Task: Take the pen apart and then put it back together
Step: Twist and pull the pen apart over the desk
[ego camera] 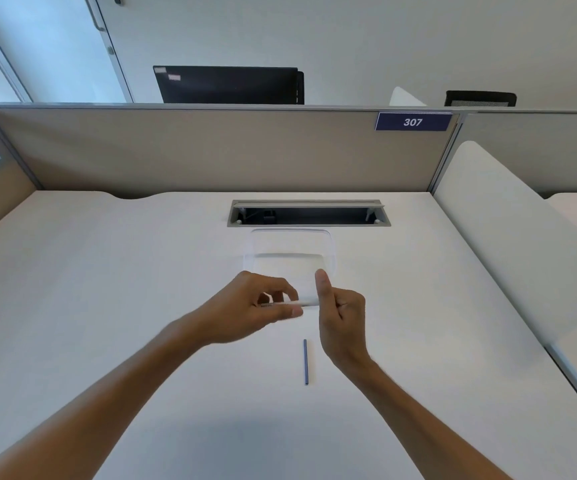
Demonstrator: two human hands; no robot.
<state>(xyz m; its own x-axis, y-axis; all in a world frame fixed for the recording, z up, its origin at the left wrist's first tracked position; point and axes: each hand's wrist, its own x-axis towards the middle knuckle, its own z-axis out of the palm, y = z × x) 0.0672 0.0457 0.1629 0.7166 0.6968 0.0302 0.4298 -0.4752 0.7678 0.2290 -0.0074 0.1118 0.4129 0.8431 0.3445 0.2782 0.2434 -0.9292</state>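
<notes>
Surface, white and broad, is seen bounded at the back by a beige partition bearing a blue label marked 307, with a dark cable slot sunk in near the far edge. A clear plastic container is set just in front of that slot. Both forearms are extended forward and inward from the lower corners, so that the hands meet above the middle of the surface, just in front of the container. The left hand is turned palm-down, its fingers curled and closed on one end of the white pen barrel, which is held roughly level between the hands. The right hand is held edge-on with the thumb raised, its fingers folded around the other end of the barrel. A thin blue refill is laid alone on the surface nearer the person, below the right hand and apart from both hands
</notes>
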